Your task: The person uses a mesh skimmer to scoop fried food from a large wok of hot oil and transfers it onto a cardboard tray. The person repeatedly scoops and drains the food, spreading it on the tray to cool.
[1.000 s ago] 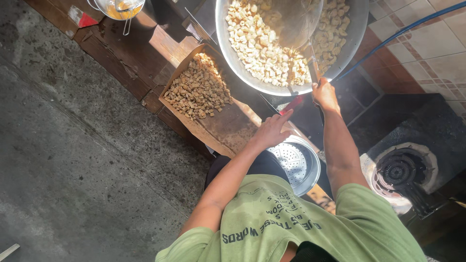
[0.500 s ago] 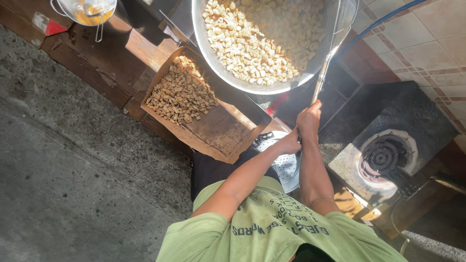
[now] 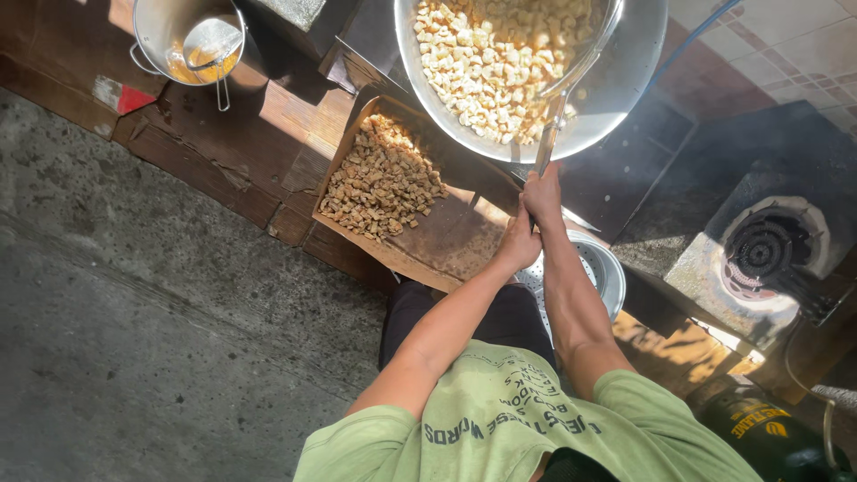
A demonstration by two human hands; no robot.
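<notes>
Here both hands grip one long metal handle: the right hand point(image 3: 542, 192) is wrapped shut around it higher up, and the left hand point(image 3: 520, 243) is closed on its lower end, just below the right. The handle belongs to a skimmer point(image 3: 571, 85) whose wire scoop lies inside the big metal wok point(image 3: 625, 98), over a heap of pale fried cubes point(image 3: 486, 62) gathered on the wok's left side.

Just beside the wok, lower left, sits a cardboard tray point(image 3: 446, 241) with darker brown fried pieces point(image 3: 382, 178) piled at its far end; its near end is bare and stained. Under the forearms a perforated metal colander point(image 3: 603, 268) shows only in part. Further left on the wooden worktop point(image 3: 268, 134) stands a steel pot point(image 3: 170, 31) with a small strainer point(image 3: 214, 45) resting in it, well apart from the hands.

To the right a gas burner point(image 3: 768, 245) sits in a dark surround, near a blue hose point(image 3: 687, 49). Open concrete floor point(image 3: 134, 339) fills the left. The wok's top rim is cut off, and a dark cylinder point(image 3: 768, 437) at lower right is hard to make out.
</notes>
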